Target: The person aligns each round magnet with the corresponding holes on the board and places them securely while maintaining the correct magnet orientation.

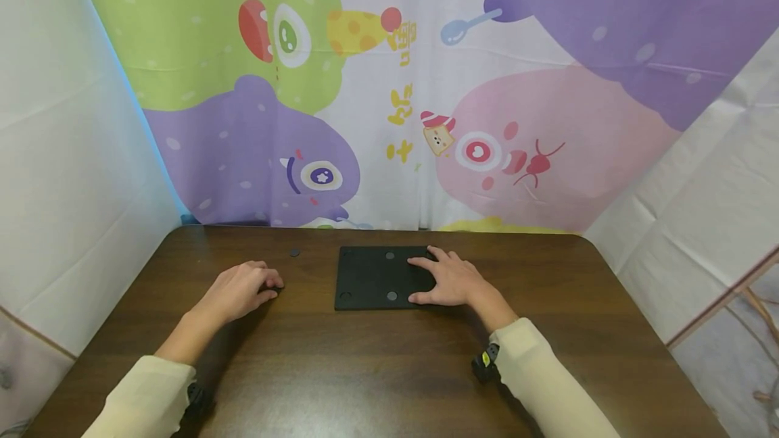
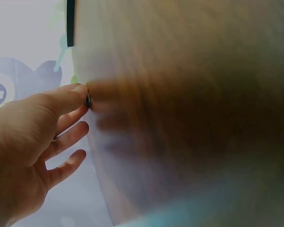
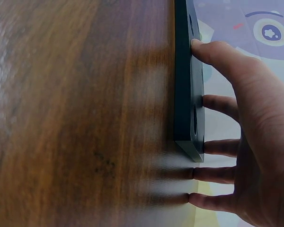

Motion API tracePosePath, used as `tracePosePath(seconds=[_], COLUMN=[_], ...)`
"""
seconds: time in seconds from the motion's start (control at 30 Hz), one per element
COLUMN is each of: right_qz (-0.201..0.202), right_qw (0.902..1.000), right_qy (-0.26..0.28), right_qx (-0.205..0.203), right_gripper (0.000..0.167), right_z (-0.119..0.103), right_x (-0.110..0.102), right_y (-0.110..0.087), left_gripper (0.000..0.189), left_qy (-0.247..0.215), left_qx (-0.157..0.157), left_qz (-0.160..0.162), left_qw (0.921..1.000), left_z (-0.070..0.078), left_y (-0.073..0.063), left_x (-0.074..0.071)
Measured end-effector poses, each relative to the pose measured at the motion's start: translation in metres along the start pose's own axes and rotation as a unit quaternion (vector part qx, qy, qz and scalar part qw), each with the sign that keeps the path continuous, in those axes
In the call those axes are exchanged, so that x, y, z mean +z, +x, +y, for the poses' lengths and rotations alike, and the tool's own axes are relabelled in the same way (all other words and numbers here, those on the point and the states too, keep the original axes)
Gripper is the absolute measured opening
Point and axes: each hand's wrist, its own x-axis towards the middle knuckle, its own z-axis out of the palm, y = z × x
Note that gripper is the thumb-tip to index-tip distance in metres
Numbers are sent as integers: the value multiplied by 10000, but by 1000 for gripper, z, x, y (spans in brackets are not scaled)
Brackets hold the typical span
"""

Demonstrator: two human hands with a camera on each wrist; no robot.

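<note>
A flat black rectangular board (image 1: 365, 279) lies on the brown table. Two grey round spots (image 1: 392, 296) show near its middle, and round outlines mark its left end. My right hand (image 1: 449, 279) spreads its fingers over the board's right end; thumb and some fingertips touch it, while the outer fingers reach past its edge in the right wrist view. Left of the board, my left hand (image 1: 240, 291) pinches a small dark disc (image 2: 88, 100) between thumb and fingers at the tabletop. Another small dark disc (image 1: 295, 253) lies farther back, between left hand and board.
The wooden table (image 1: 365, 370) ends at a printed cartoon curtain (image 1: 389, 188) behind the board. White cloth walls (image 1: 79, 120) stand on both sides. A dark wrist camera (image 1: 485, 362) sits by the right sleeve.
</note>
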Motion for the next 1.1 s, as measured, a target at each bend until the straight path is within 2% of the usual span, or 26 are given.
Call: tracePosePath(seconds=[0.37, 1.1], right_qz=[13, -2], right_qw=[10000, 10000], right_qy=[46, 24], right_qx=[18, 53], right_gripper=[86, 87], right_z=[1, 1], right_x=[2, 0], right_y=[0, 1], left_gripper=[12, 11], left_qy=[-11, 2], left_qx=[-178, -243], left_qz=[-291, -137], left_qw=[9994, 9996], left_z=[2, 6], left_y=[1, 8], left_x=[-2, -10])
